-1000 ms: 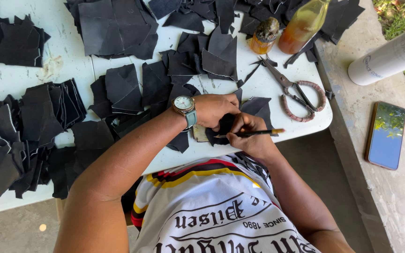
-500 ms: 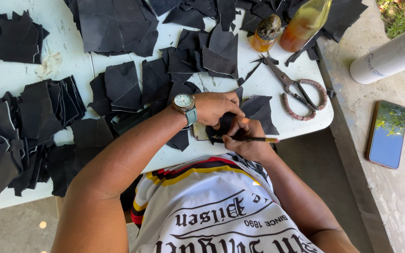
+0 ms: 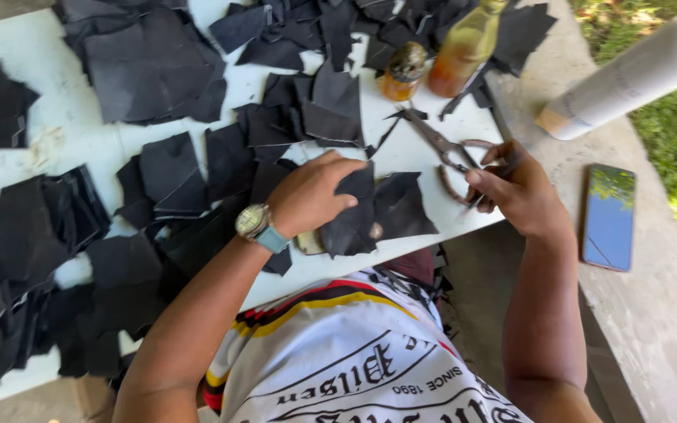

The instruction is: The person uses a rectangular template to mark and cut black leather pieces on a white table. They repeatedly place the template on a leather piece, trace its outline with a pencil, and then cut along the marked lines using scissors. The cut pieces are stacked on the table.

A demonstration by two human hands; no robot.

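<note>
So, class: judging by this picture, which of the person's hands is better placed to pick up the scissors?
The right hand. It hovers at the scissors, fingers right by the handles. The left hand is farther away, pressing down a black leather piece near the table edge.

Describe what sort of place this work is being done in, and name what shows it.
Probably an outdoor craft bench. A white table strewn with black cut pieces stands on concrete beside grass. Worn scissors lie by the right hand; the left hand presses one piece.
</note>
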